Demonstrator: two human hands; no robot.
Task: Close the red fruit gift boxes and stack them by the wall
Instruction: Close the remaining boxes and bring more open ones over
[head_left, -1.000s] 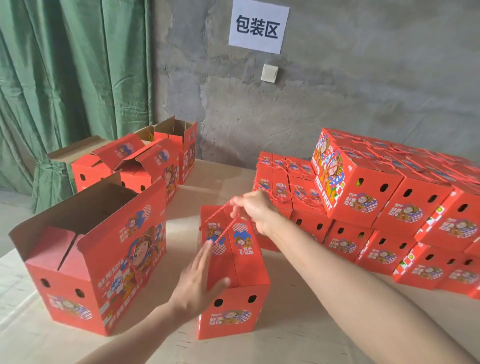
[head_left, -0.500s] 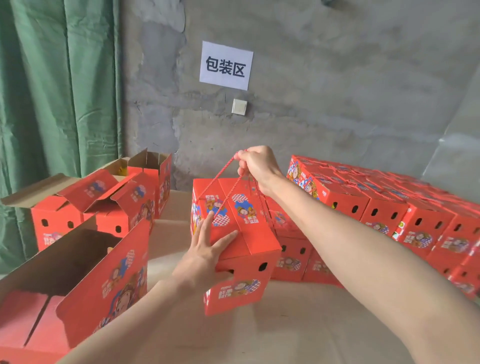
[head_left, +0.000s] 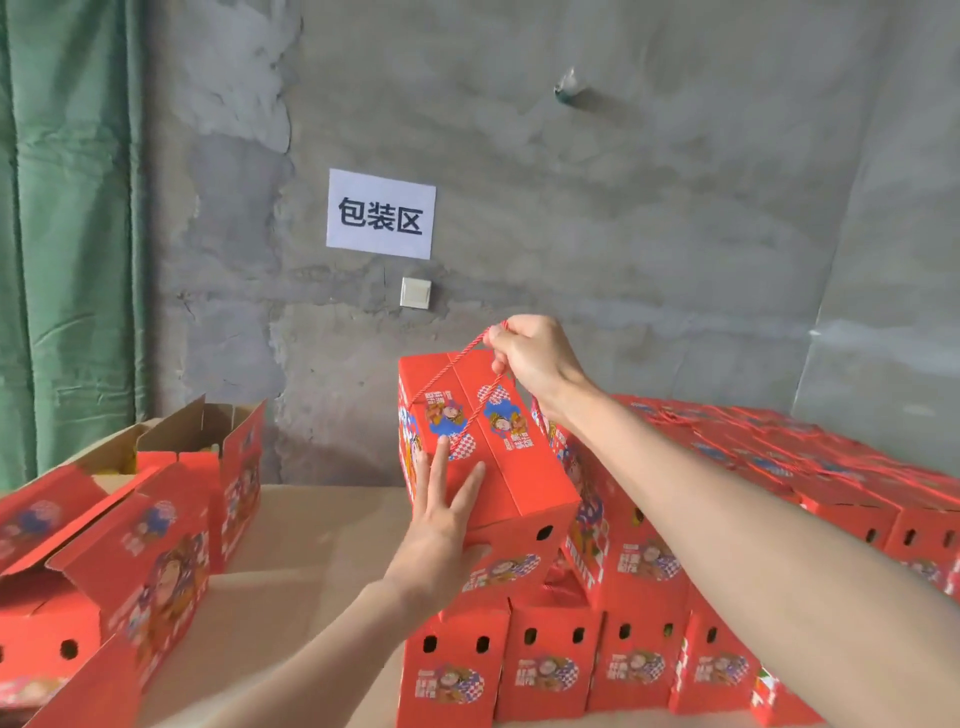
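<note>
a rough grey concrete wall (head_left: 623, 208) fills the background, with a white paper sign (head_left: 381, 214) printed in black characters, a white switch plate (head_left: 415, 292) just below it and a green curtain (head_left: 67, 234) at the left. below runs a beige counter (head_left: 322, 530).

the right hand (head_left: 535, 358) is clenched round the red twisted rope handle (head_left: 470, 345) of a closed red cardboard gift box (head_left: 498, 467) and holds it up. the left hand (head_left: 441, 535) lies flat against the box's near top edge, fingers straight and spread, thumb on the end panel by the round holes.

a second ago this box stood on the counter. half a second ago it hung low in front of the pile. now it is higher and further right, above the bottom row of the stack of closed red boxes (head_left: 644, 561) by the wall, just beside the upper tier. whether its base touches the row beneath cannot be told.

the grip on the rope is unchanged, and the left hand has stayed on the same side of the box.

at the left, open red boxes (head_left: 156, 545) stand on the counter with their flaps up, where they were before.
</note>
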